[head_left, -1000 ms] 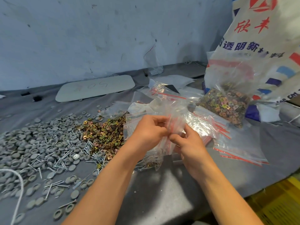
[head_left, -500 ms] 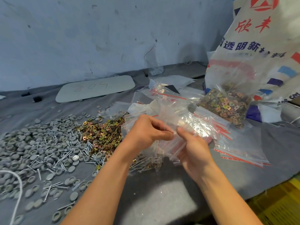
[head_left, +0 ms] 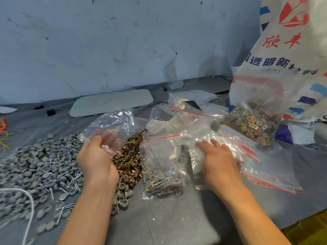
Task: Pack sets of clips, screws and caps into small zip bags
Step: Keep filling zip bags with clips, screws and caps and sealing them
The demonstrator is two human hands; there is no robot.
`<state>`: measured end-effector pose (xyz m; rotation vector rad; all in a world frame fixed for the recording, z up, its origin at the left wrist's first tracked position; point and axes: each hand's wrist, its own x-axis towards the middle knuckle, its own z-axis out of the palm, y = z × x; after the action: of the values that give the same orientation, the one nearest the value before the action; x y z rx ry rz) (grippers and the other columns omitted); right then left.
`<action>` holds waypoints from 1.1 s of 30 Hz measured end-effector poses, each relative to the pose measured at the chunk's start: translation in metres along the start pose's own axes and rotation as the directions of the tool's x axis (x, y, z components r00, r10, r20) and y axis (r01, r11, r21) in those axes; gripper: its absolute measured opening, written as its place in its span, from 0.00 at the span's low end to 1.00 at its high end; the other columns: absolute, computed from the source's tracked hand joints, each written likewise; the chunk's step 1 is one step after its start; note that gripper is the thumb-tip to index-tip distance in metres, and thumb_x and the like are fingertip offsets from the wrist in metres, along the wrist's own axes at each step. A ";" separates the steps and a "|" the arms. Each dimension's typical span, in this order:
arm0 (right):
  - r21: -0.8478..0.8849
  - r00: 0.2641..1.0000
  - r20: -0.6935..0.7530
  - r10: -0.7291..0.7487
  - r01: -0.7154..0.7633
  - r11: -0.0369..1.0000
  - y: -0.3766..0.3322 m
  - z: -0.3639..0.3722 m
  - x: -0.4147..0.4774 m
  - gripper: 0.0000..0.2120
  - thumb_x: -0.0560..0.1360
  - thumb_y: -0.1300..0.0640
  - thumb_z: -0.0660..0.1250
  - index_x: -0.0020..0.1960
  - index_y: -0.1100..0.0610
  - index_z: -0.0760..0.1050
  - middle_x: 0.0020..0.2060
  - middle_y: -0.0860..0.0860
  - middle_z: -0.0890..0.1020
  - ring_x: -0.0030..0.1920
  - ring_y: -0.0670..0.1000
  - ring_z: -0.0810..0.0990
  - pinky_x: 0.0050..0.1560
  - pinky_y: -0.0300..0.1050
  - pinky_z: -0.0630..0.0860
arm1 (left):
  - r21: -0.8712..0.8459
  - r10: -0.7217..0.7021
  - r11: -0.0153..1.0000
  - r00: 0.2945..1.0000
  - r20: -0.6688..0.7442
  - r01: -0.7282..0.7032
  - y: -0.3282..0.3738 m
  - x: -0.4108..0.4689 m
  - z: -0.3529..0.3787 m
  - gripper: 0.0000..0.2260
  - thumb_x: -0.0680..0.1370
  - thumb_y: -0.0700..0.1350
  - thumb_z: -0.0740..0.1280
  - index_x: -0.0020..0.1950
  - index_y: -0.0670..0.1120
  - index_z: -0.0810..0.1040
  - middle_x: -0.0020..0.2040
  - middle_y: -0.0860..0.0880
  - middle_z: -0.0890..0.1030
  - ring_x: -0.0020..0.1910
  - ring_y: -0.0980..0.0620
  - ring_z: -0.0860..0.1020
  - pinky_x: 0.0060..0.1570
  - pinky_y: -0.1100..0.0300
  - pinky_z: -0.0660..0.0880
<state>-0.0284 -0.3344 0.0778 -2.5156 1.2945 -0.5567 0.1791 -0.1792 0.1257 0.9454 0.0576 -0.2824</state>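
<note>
Left hand (head_left: 96,156) holding zip bag (head_left: 113,124), long axis up-right; right hand (head_left: 217,160) on bags (head_left: 265,174)

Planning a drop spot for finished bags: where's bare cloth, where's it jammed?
Free: grey cloth front centre, between the forearms, below the filled bag; also a strip between the zip bag stack and the table's front-right edge. Crowded: caps and screws left, clips centre. Left hand holds an empty bag.
</note>
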 end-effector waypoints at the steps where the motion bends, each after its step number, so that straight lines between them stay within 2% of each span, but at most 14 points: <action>1: -0.155 0.987 0.159 -0.021 0.046 0.987 -0.002 0.005 0.000 0.28 0.78 0.56 0.65 0.78 0.49 0.66 0.76 0.52 0.70 0.76 0.58 0.65 0.78 0.57 0.59 | 0.013 0.007 1.000 1.000 -0.008 -0.007 0.004 0.001 -0.006 0.08 0.84 0.38 0.64 0.59 0.43 0.81 0.54 0.43 0.86 0.47 0.51 0.87 0.44 0.60 0.83; 3: -0.237 0.960 0.279 -0.016 0.085 0.968 -0.007 0.010 -0.003 0.34 0.79 0.39 0.63 0.80 0.52 0.60 0.78 0.52 0.65 0.78 0.57 0.61 0.81 0.56 0.51 | 0.055 0.018 0.998 1.000 -0.010 -0.017 0.013 0.002 -0.015 0.08 0.84 0.41 0.64 0.59 0.44 0.82 0.53 0.45 0.87 0.48 0.50 0.87 0.48 0.57 0.83; 5: -0.203 0.962 0.271 -0.010 0.068 0.977 -0.013 0.003 -0.002 0.43 0.76 0.33 0.64 0.82 0.53 0.55 0.82 0.54 0.59 0.81 0.57 0.55 0.82 0.56 0.46 | 0.091 0.034 0.995 0.999 0.008 -0.035 0.022 0.001 -0.023 0.09 0.86 0.43 0.62 0.58 0.45 0.82 0.51 0.46 0.88 0.50 0.49 0.87 0.49 0.56 0.83; 8: -0.150 0.968 0.239 -0.075 0.113 0.982 -0.034 -0.020 0.003 0.50 0.71 0.39 0.73 0.83 0.50 0.51 0.83 0.53 0.53 0.82 0.55 0.53 0.81 0.51 0.46 | 0.197 0.062 0.977 0.994 0.094 -0.080 0.035 0.000 -0.032 0.12 0.86 0.45 0.59 0.59 0.47 0.82 0.52 0.48 0.88 0.52 0.52 0.87 0.52 0.54 0.81; 11: 0.146 0.968 0.095 -0.234 0.219 0.965 -0.081 -0.039 -0.009 0.43 0.72 0.48 0.71 0.82 0.46 0.56 0.80 0.49 0.63 0.79 0.51 0.61 0.77 0.41 0.53 | 0.447 0.084 0.879 0.976 0.200 -0.167 0.046 0.002 -0.043 0.13 0.86 0.47 0.61 0.56 0.58 0.85 0.55 0.60 0.85 0.52 0.63 0.82 0.56 0.62 0.74; 14: 0.460 0.949 0.097 -0.299 0.223 0.859 -0.151 -0.035 -0.022 0.25 0.73 0.48 0.67 0.70 0.42 0.75 0.59 0.41 0.84 0.59 0.44 0.81 0.65 0.42 0.76 | 0.597 0.119 0.760 0.958 0.263 -0.258 0.063 0.006 -0.051 0.16 0.81 0.41 0.70 0.44 0.63 0.88 0.48 0.65 0.86 0.45 0.72 0.81 0.41 0.73 0.74; 16: 0.580 0.941 0.171 -0.292 0.144 0.802 -0.199 -0.019 -0.024 0.10 0.74 0.46 0.68 0.51 0.48 0.84 0.40 0.43 0.87 0.43 0.44 0.84 0.50 0.47 0.83 | 0.673 0.190 0.662 0.942 0.276 -0.331 0.075 0.008 -0.061 0.18 0.76 0.41 0.76 0.40 0.67 0.86 0.43 0.63 0.86 0.43 0.68 0.83 0.44 0.64 0.78; 19: 0.722 0.922 0.284 -0.265 -0.023 0.692 -0.246 0.008 -0.027 0.14 0.75 0.44 0.70 0.38 0.52 0.84 0.32 0.47 0.86 0.36 0.47 0.85 0.45 0.51 0.83 | 0.742 0.304 0.534 0.911 0.280 -0.406 0.091 0.006 -0.083 0.15 0.71 0.48 0.81 0.37 0.69 0.85 0.36 0.62 0.86 0.38 0.63 0.84 0.43 0.51 0.83; 21: 0.720 0.923 0.263 -0.282 0.007 0.694 -0.257 0.024 -0.032 0.15 0.74 0.42 0.71 0.35 0.51 0.83 0.29 0.44 0.84 0.32 0.41 0.82 0.37 0.40 0.78 | 0.752 0.324 0.485 0.891 0.319 -0.445 0.096 0.005 -0.099 0.14 0.71 0.49 0.81 0.37 0.70 0.84 0.34 0.61 0.85 0.35 0.63 0.84 0.39 0.52 0.83; 23: 0.682 0.925 0.234 -0.299 0.063 0.728 -0.261 0.035 -0.035 0.15 0.73 0.41 0.71 0.35 0.50 0.82 0.27 0.42 0.82 0.29 0.39 0.78 0.29 0.32 0.68 | 0.764 0.273 0.487 0.905 0.327 -0.423 0.096 0.006 -0.111 0.19 0.74 0.44 0.78 0.37 0.72 0.84 0.34 0.60 0.85 0.35 0.60 0.85 0.39 0.54 0.84; 27: 0.711 0.914 0.235 -0.332 0.071 0.699 -0.265 0.047 -0.038 0.16 0.77 0.47 0.70 0.33 0.51 0.81 0.25 0.42 0.79 0.28 0.39 0.75 0.30 0.30 0.65 | 0.759 0.141 0.516 0.913 0.383 -0.398 0.090 0.010 -0.119 0.25 0.76 0.32 0.72 0.43 0.67 0.87 0.37 0.53 0.87 0.41 0.43 0.87 0.46 0.39 0.84; 30: 0.788 0.875 0.292 -0.386 0.008 0.616 -0.272 0.050 -0.042 0.12 0.78 0.47 0.70 0.46 0.53 0.88 0.35 0.45 0.86 0.34 0.40 0.80 0.37 0.37 0.74 | 0.697 0.163 0.615 0.924 0.345 -0.369 0.092 0.017 -0.125 0.23 0.70 0.27 0.73 0.45 0.58 0.88 0.38 0.49 0.88 0.39 0.48 0.87 0.39 0.51 0.85; 32: 0.790 0.906 0.249 -0.342 0.014 0.613 -0.274 0.053 -0.044 0.11 0.75 0.43 0.72 0.47 0.50 0.87 0.36 0.43 0.86 0.37 0.40 0.82 0.38 0.36 0.75 | 0.661 0.170 0.677 0.943 0.285 -0.322 0.095 0.021 -0.129 0.21 0.68 0.28 0.77 0.43 0.56 0.88 0.37 0.48 0.87 0.37 0.51 0.87 0.35 0.61 0.81; 33: 0.780 0.929 0.211 -0.303 0.027 0.626 -0.273 0.055 -0.044 0.12 0.73 0.42 0.73 0.44 0.49 0.86 0.34 0.43 0.85 0.35 0.40 0.81 0.36 0.35 0.74 | 0.657 0.186 0.685 0.947 0.261 -0.316 0.096 0.024 -0.131 0.19 0.68 0.31 0.79 0.43 0.57 0.88 0.36 0.48 0.87 0.36 0.52 0.87 0.34 0.61 0.80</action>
<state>0.1696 -0.1394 0.1268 -1.8716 0.5057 -0.5442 0.2369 -0.0260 0.1210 1.6648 -0.3721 -0.1198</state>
